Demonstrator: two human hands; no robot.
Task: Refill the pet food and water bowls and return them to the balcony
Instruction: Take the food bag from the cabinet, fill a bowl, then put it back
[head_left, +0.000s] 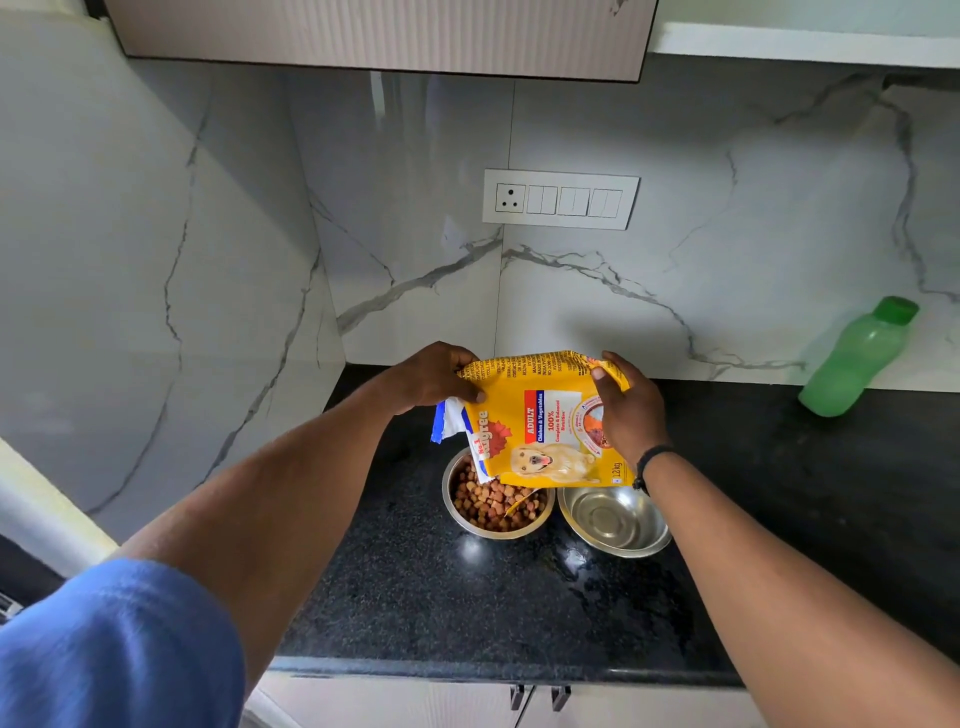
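A yellow dog food bag (545, 421) is held tipped on its side above two steel bowls on the black counter. My left hand (434, 379) grips its left end near the torn white opening. My right hand (631, 410) grips its right end. The left bowl (496, 501) holds brown kibble; the bag's mouth hangs over it. The right bowl (615, 519) is empty and stands touching the left bowl.
A green plastic bottle (857, 358) with a green cap leans against the marble backsplash at the right. A switch panel (560, 199) sits on the wall above. An overhead cabinet (379, 36) hangs above. The black counter (467, 608) ends at a front edge over cabinet handles (540, 696).
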